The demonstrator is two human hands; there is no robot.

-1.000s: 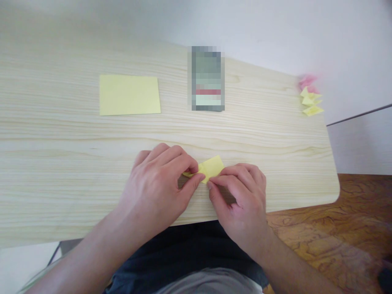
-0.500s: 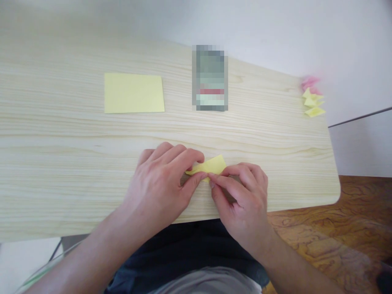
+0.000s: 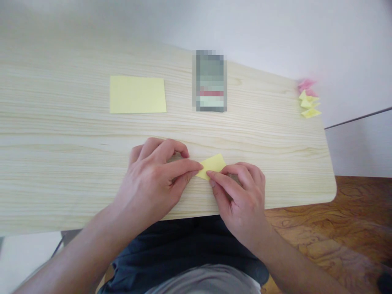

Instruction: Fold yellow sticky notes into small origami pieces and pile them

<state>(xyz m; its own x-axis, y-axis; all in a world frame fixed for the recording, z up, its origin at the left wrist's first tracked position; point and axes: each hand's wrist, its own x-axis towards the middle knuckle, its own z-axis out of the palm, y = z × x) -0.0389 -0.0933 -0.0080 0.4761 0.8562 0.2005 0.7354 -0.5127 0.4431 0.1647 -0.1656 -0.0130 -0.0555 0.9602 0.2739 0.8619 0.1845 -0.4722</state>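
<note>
A small folded piece of yellow paper (image 3: 214, 162) lies near the front edge of the table, between my two hands. My left hand (image 3: 156, 175) pinches its left end between thumb and index finger, the other fingers curled above the wood. At the lower right side, my right hand (image 3: 243, 188) grips the paper with index finger and thumb. Part of the paper is hidden under the fingertips. Farther back on the left lies a flat yellow sheet or pad of paper (image 3: 137, 94).
A pixelated rectangular item (image 3: 210, 81) lies at the back middle of the wooden table (image 3: 76, 134). Several small folded yellow papers (image 3: 310, 107) and a pink one (image 3: 306, 85) sit by the right rear edge, near the white wall (image 3: 275, 32).
My left index finger has come down from above the paper to meet the thumb at its left end. That end now lies flatter. My right hand stays on the paper.
</note>
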